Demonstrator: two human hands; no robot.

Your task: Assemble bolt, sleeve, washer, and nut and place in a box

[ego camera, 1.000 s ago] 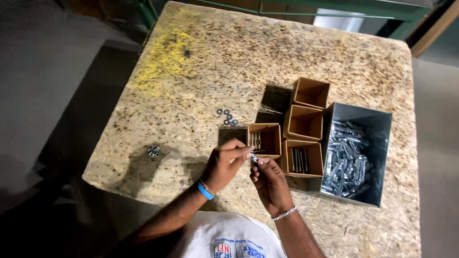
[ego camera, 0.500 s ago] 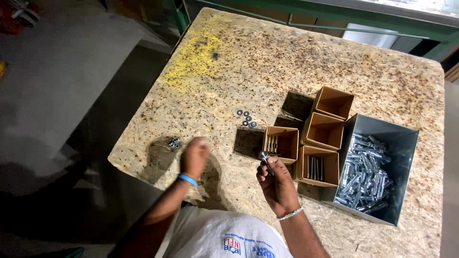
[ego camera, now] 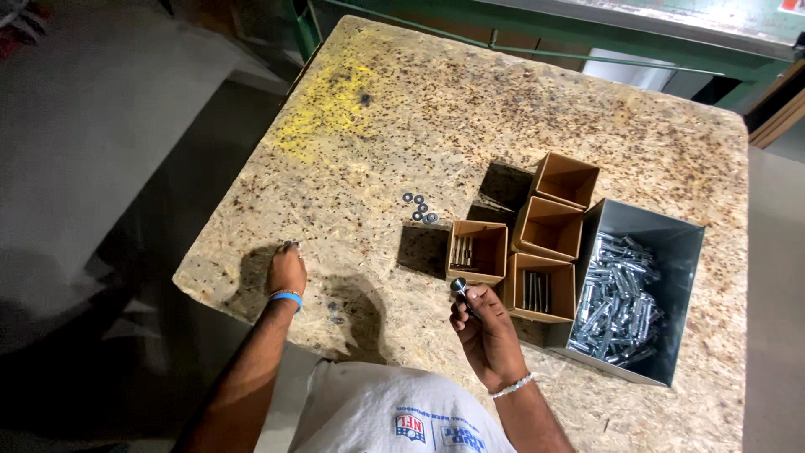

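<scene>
You stand at a desk topped with a speckled chipboard sheet, a yellow paint smear near its far left corner. Behind it runs a green metal frame. To your left lies grey concrete floor, dim and shadowed below the desk's edge.

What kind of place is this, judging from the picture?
Probably a workshop or small assembly area: a rough chipboard table, a grey metal bin full of bolts, small cardboard boxes for sorting, and loose washers.
</scene>
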